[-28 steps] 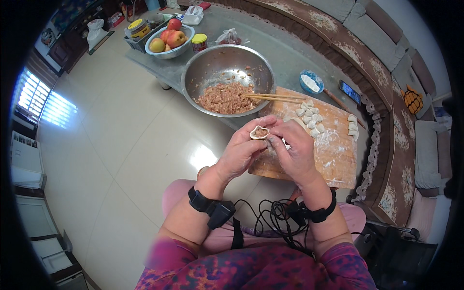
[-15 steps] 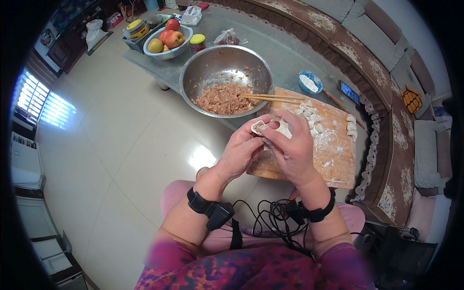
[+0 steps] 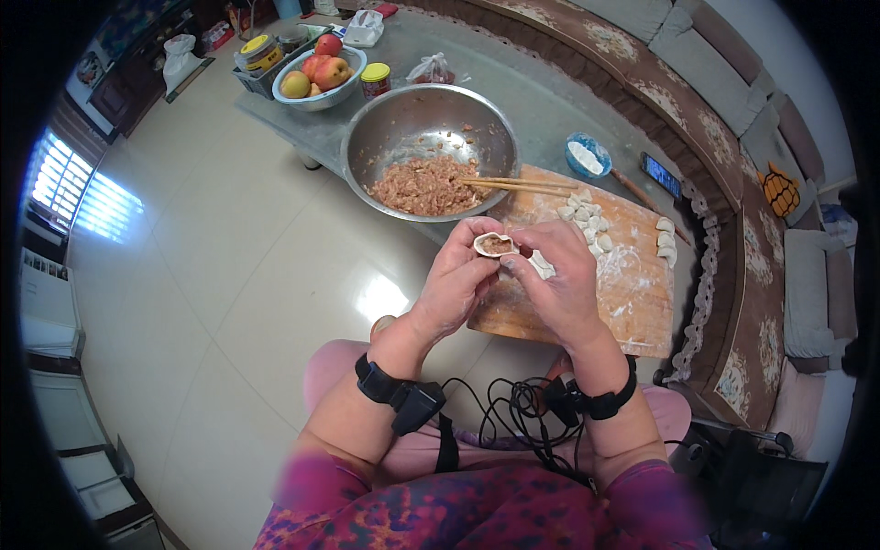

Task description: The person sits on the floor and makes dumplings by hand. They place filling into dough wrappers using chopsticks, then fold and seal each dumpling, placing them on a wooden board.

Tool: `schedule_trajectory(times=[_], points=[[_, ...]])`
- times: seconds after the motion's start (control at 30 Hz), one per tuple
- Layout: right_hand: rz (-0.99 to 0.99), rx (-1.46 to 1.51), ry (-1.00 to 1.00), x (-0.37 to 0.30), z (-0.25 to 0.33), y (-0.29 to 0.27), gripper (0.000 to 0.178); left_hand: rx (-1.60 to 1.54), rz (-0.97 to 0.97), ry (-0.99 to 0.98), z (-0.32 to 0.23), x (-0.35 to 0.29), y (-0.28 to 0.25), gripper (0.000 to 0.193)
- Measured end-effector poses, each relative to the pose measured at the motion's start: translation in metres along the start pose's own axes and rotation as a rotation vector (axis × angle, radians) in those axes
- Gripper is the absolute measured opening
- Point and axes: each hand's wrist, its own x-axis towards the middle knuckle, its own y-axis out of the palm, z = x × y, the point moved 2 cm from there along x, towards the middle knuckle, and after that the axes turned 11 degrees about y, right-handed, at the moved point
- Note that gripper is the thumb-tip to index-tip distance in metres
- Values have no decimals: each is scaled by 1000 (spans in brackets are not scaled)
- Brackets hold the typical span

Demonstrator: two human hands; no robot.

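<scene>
Filled wrapper point(image 3: 493, 255), mid-frame, is pinched in the grip of left hand point(image 3: 452, 282) and right hand point(image 3: 563, 277), mouth not sealed yet; plenty of filling point(image 3: 426, 188) and dough pieces point(image 3: 585, 216) seemingly left unused.

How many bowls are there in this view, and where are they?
3: the steel bowl left of the cutting board, the fruit bowl farther left, and the small blue bowl beyond the board. Others may be hidden.

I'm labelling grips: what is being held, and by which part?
A filled, part-open dough wrapper: left hand at its left side, right hand at its right edge.
</scene>
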Motion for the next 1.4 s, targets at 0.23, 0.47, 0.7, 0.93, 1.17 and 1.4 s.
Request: schedule_trajectory(times=[0.23, 0.47, 0.7, 0.93, 1.17, 1.4], points=[[-26, -34, -70, -1, -7, 4, 16, 53, 55, 4, 3, 0, -3, 35], [-26, -63, -63, -2, -6, 2, 17, 104, 100, 50, 7, -1, -3, 50], [24, -94, -119, 1, -8, 6, 20, 158, 116, 19, 10, -2, -8, 52], [-68, -109, -141, -1, -5, 6, 21, 175, 105, -11, 8, -2, -10, 54], [25, -280, -261, 4, 12, 0, 24, 206, 167, 104, 9, 0, -7, 53], [66, -53, -125, 5, 5, 3, 19, 253, 221, 94, 7, -1, -10, 54]])
